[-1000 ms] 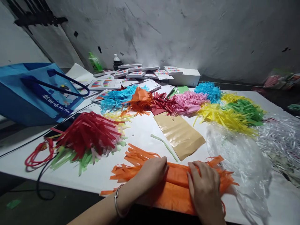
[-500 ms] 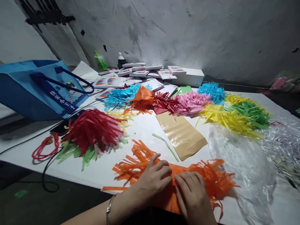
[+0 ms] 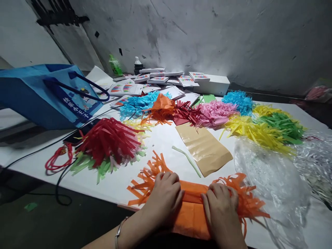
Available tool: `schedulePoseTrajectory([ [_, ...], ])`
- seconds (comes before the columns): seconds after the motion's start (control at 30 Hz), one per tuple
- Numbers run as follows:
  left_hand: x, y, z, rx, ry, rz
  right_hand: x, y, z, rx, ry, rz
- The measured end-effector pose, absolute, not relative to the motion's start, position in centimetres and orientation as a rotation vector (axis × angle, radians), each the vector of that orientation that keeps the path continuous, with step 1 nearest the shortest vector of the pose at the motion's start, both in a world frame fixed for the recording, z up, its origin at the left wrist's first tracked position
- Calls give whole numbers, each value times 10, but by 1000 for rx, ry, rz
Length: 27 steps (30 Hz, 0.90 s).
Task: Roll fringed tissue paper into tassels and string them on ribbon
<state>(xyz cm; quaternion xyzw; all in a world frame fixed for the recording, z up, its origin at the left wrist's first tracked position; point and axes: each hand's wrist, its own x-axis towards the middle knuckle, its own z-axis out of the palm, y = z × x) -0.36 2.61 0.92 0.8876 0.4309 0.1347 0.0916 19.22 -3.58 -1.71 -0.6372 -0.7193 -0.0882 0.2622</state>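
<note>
An orange fringed tissue paper [image 3: 193, 197] lies at the near edge of the white table [image 3: 166, 138]. My left hand [image 3: 163, 199] presses on its left part with fingers curled down onto the paper. My right hand [image 3: 220, 207] grips its right part the same way, fingers bent over a fold. Orange fringe sticks out to the left and right of both hands. A bracelet shows on my left wrist.
A red fringe bundle [image 3: 109, 140] over green strips lies left. A tan sheet [image 3: 203, 147] and a pale green strip [image 3: 185, 159] sit ahead. Clear plastic [image 3: 269, 173] lies right. Coloured fringe piles, white boxes [image 3: 166, 81] and a blue bag [image 3: 49, 95] are farther back.
Both hands have shifted apart again along the orange paper and bunched it; the fringe on the left now stands up more. The view has drifted slightly to the left.
</note>
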Motion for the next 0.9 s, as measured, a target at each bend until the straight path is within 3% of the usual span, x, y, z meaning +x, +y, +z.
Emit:
schedulePoseTrajectory([
  [0.1, 4, 30, 11, 2655, 1350, 274, 188, -35, -13, -1730, -1917, -343],
  [0.23, 5, 32, 10, 2666, 1345, 256, 186, -40, -15, -1438, -2007, -217],
  [0.5, -7, 28, -2, 2839, 874, 769, 180, -39, -21, -1390, -1917, -53],
  [0.73, -11, 31, -6, 2799, 729, 774, 188, -44, -23, -1365, -2047, -98],
  [0.9, -14, 25, -7, 2687, 886, 744, 211, -51, -28, -1391, -2104, -127],
])
